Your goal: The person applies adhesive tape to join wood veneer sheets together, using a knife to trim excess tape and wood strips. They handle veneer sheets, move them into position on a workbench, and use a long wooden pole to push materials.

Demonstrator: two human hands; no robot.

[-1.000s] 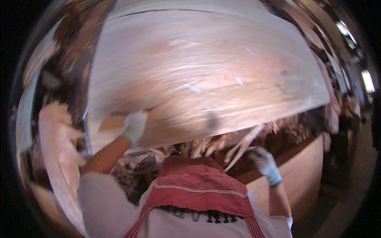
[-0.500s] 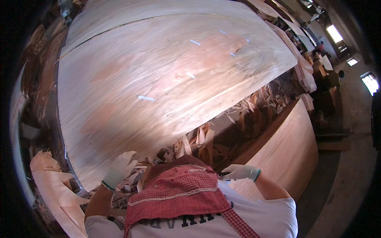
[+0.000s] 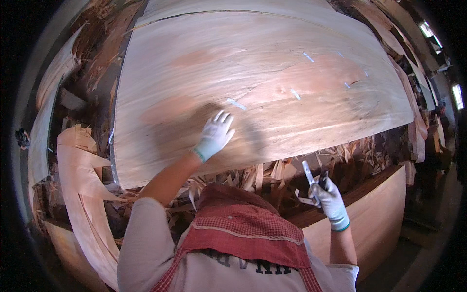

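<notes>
A large pale wood veneer sheet (image 3: 272, 73) spreads out in front of me, with several short pieces of white tape (image 3: 236, 103) stuck on it. My left hand (image 3: 216, 134), in a white glove, is open with its fingers spread, over the sheet near one tape piece; whether it presses on the wood I cannot tell. My right hand (image 3: 331, 202), also gloved, is closed beyond the sheet's near edge. From its fingers a strip of white tape (image 3: 308, 174) points upward and another pale strip curls out leftward. A small dark thing beside these fingers is not clear.
Torn veneer scraps (image 3: 262, 175) lie heaped below the sheet's near edge. At the lower right stands a curved veneer panel (image 3: 369, 214). Long bent veneer strips (image 3: 80, 190) hang at the left. A red checked apron (image 3: 238, 228) covers my front.
My left hand has moved from the sheet's near edge up over its surface. My right hand has come up and outward, bringing the white strips into sight. The view has shifted.
</notes>
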